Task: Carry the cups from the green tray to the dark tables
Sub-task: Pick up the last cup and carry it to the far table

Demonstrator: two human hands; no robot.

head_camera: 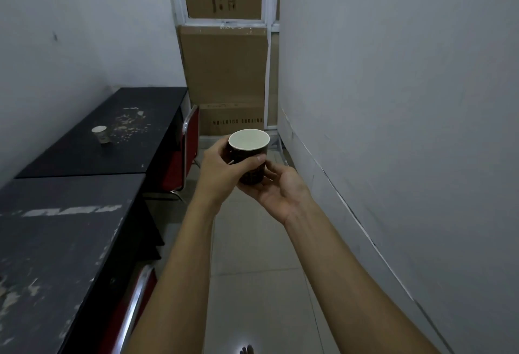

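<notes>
A dark paper cup (249,157) with a white inside is held upright in front of me, over the aisle floor. My left hand (217,171) grips its left side. My right hand (273,188) cups it from below and the right, thumb pressed on the front wall. A small white cup (100,134) stands on the far dark table (134,129) at the left wall. The near dark table (64,235) lies closer to me on the left, its top scuffed. No green tray is in view.
Two red chairs with chrome frames stand tucked at the tables, the far chair (186,146) and the near chair (137,303). Cardboard boxes (224,67) fill the white frame at the aisle's end. A grey wall (407,101) runs along the right.
</notes>
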